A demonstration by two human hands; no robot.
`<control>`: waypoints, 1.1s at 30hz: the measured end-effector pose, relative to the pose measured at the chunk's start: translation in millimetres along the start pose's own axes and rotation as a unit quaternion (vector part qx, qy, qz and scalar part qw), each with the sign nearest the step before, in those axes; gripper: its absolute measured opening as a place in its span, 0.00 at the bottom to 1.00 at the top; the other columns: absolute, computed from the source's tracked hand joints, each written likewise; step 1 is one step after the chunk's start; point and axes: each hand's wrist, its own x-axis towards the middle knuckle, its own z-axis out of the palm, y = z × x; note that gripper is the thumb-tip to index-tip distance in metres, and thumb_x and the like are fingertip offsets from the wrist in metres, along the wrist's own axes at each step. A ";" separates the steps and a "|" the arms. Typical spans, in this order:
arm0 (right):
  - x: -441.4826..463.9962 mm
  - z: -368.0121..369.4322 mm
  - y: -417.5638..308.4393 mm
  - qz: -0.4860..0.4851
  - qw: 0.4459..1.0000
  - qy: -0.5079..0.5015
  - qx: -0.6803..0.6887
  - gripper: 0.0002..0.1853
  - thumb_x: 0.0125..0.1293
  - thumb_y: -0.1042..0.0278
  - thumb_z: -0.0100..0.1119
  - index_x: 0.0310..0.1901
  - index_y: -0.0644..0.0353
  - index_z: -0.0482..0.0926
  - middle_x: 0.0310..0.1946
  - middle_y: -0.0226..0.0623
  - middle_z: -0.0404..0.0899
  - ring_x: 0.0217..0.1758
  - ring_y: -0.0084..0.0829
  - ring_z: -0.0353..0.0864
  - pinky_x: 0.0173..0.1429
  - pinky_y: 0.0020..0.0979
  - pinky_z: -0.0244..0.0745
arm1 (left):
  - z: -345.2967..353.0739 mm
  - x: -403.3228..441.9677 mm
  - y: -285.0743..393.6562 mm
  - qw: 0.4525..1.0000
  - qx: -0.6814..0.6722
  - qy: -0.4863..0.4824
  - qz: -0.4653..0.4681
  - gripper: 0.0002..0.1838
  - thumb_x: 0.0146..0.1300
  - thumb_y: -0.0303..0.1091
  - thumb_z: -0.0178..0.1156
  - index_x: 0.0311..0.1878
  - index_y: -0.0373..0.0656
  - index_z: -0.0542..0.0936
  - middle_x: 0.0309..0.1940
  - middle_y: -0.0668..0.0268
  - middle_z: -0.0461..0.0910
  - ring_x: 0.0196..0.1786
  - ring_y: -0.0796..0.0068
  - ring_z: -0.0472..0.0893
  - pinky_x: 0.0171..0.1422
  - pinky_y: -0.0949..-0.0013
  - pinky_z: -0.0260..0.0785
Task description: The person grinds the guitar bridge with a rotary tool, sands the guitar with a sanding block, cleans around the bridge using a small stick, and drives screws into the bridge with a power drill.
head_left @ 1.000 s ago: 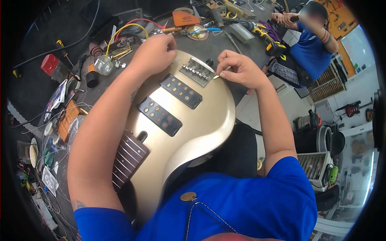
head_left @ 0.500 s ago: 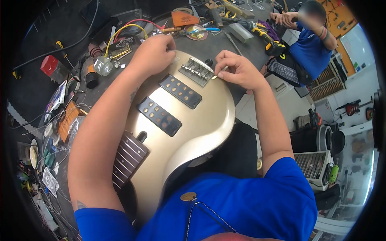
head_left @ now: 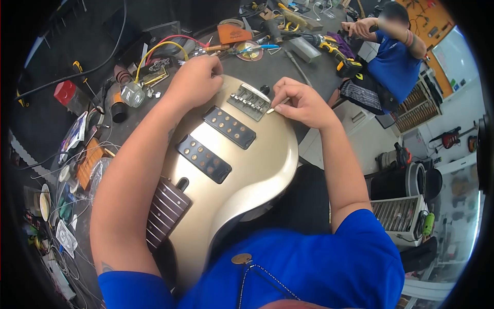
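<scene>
A gold guitar body (head_left: 257, 165) lies across the bench edge and my lap. Two black pickups, one near the bridge (head_left: 229, 127) and one near the neck (head_left: 204, 158), sit in its face. My right hand (head_left: 301, 102) pinches a thin pale stick (head_left: 271, 110) beside the metal bridge (head_left: 249, 102). At the body's upper left edge, my left hand (head_left: 202, 77) is closed, its fingertips turned away; what they hold, if anything, is hidden. The fretted neck (head_left: 167, 208) passes under my left forearm.
Behind the guitar lie an orange box (head_left: 234, 34), a yellow drill (head_left: 342, 59), a glass jar (head_left: 133, 95) and a red-capped container (head_left: 66, 92). Wires and papers crowd the left side. Another person in a blue shirt (head_left: 393, 67) is at the upper right.
The whole view has shifted slightly, so the guitar and both hands appear a little lower. My right hand's stick has come closer to the bridge's lower right corner.
</scene>
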 end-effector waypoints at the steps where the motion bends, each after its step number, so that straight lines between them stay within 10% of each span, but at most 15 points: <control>1: -0.2 -0.6 0.8 0.005 1.000 0.010 -0.012 0.05 0.70 0.72 0.73 0.45 0.59 0.91 0.50 0.28 0.78 0.51 0.22 0.78 0.54 0.28 0.76 | 2.2 0.2 -3.8 1.000 -0.001 0.007 0.008 0.12 0.64 0.30 0.64 0.48 0.36 0.86 0.47 0.51 0.88 0.53 0.49 0.87 0.61 0.51 0.79; 33: 8.0 1.5 4.6 0.031 0.995 0.004 0.096 0.05 0.62 0.75 0.78 0.38 0.64 0.91 0.51 0.34 0.78 0.52 0.23 0.79 0.57 0.27 0.76 | 2.1 0.0 -4.8 1.000 -0.001 0.006 0.010 0.12 0.63 0.29 0.65 0.48 0.36 0.86 0.47 0.51 0.88 0.51 0.49 0.87 0.59 0.52 0.79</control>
